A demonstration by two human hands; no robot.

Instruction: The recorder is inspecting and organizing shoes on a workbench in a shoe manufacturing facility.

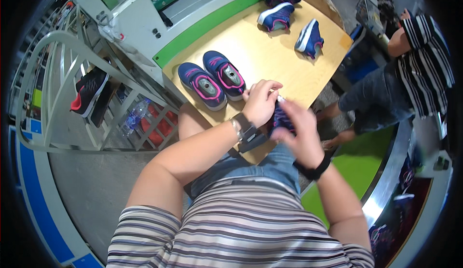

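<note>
My left hand point(260, 104) is over the near edge of the wooden tabletop point(270, 60), fingers bent together by a small white bit point(280, 98); what they pinch, if anything, is too small to name. My right hand point(305, 130), smeared by motion, is just right of it, thumb spread away from the fingers. Between the hands shows a dark blue sneaker point(281, 119) with pink marks, mostly covered by them. Left of my left hand stand two navy sneakers with pink trim, an outer one point(202, 85) and an inner one point(224, 75), grey pieces inside their openings.
Several blue sneakers, one lying on its side point(309, 40), are at the tabletop's far end. A metal rack point(72, 75) at left holds a black shoe point(89, 90). A green-edged machine point(140, 22) borders the table. Another person point(415, 70) stands at right, near a green surface point(357, 166).
</note>
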